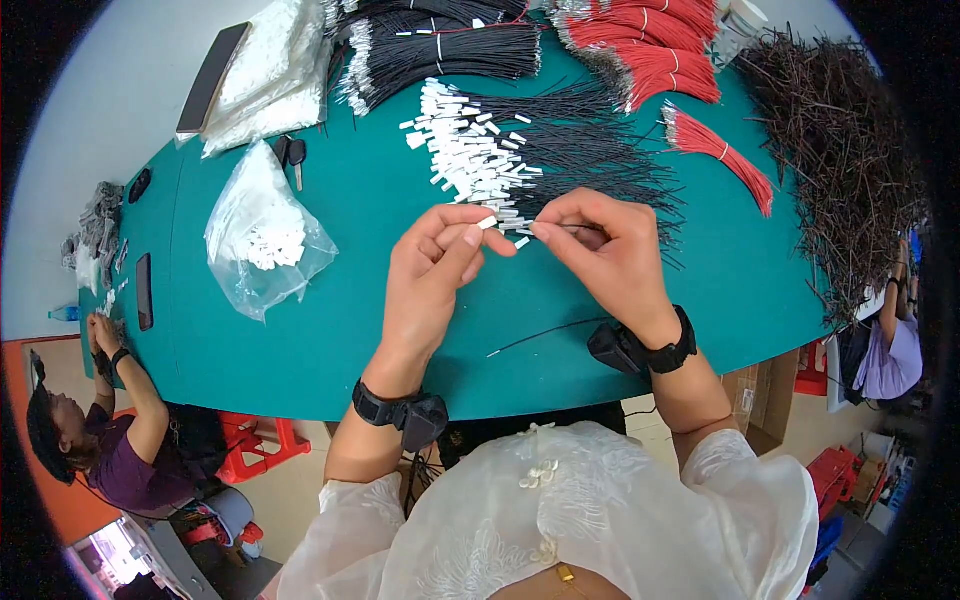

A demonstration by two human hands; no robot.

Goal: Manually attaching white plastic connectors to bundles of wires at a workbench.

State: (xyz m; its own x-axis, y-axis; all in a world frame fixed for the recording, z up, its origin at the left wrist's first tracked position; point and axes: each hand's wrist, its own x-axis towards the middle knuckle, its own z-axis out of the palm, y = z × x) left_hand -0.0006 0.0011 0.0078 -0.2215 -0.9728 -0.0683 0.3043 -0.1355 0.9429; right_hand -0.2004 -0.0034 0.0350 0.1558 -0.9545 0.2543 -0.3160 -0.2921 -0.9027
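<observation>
My left hand (432, 262) pinches a small white connector housing (487, 223) between thumb and forefinger. Facing it, my right hand (610, 245) is closed on a thin black wire (572, 226), whose end lies close to the housing; whether they touch I cannot tell. Just beyond my hands spreads a pile of black wires (590, 135) tipped with white housings (465, 150). One loose black wire (545, 335) lies on the green table (370, 170) between my wrists. Left of my left hand sits a clear plastic bag (240, 215) of white housings.
Bundles of black wire (470, 52) and red wire (660, 50) line the far side. A smaller red bundle (725, 150) lies right, beside a dark tangled heap (840, 150). Keys (297, 155), phones and large white bags (265, 75) are at left. Another person (110, 430) works at far left.
</observation>
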